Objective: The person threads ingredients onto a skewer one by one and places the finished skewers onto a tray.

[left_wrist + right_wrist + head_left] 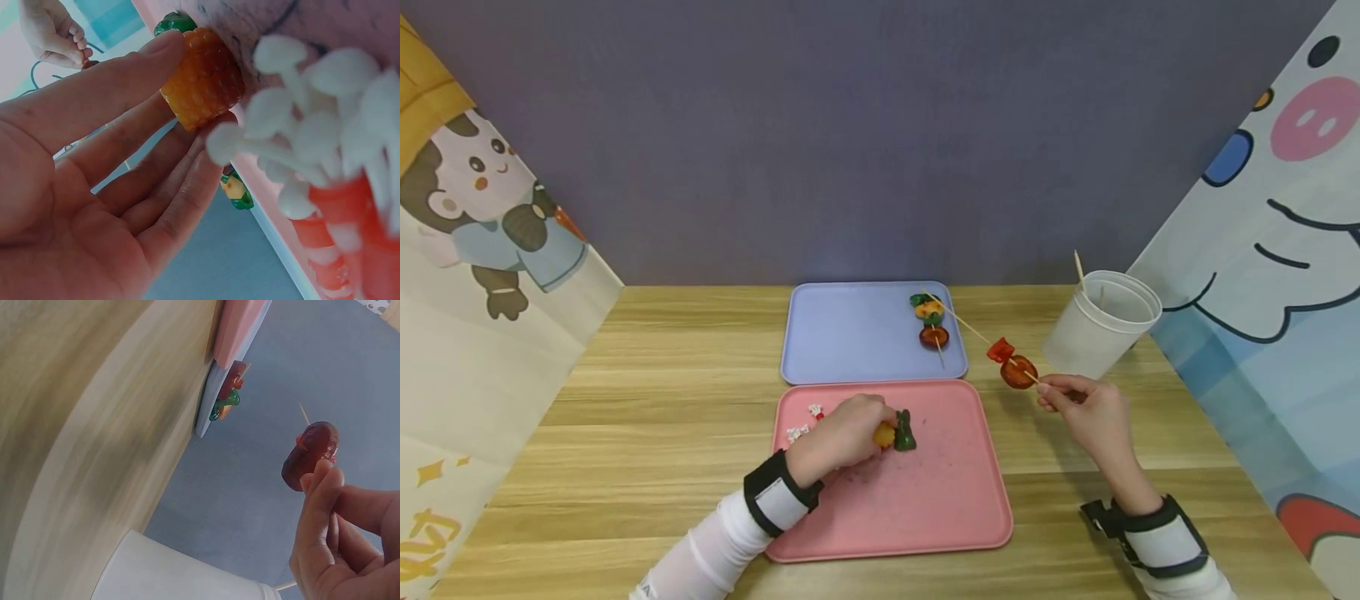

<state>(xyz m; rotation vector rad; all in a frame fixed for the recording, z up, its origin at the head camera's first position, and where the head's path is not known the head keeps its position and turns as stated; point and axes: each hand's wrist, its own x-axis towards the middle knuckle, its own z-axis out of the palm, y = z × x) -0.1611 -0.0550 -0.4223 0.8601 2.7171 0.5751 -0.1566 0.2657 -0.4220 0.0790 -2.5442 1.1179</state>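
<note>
Over the pink tray (925, 508), my left hand (846, 429) pinches a yellow toy corn piece (203, 78) between thumb and fingers. Right beside the corn lies a dark green toy pepper piece (904, 431). White-capped toy enoki mushrooms with red bands (340, 134) lie on the tray near that hand, partly hidden by it in the head view. My right hand (1093, 417) pinches the near end of a wooden skewer (961, 321) to the right of the trays. Threaded on it are a reddish-brown round piece (1018, 372), close to the fingertips, and a red piece (1000, 350).
Behind the pink tray stands a blue tray (850, 333), with a loaded skewer (934, 337) of green, yellow and brown pieces at its right side. A white bucket (1090, 342) holding wooden sticks stands beyond my right hand. A grey wall (880, 150) closes off the back.
</note>
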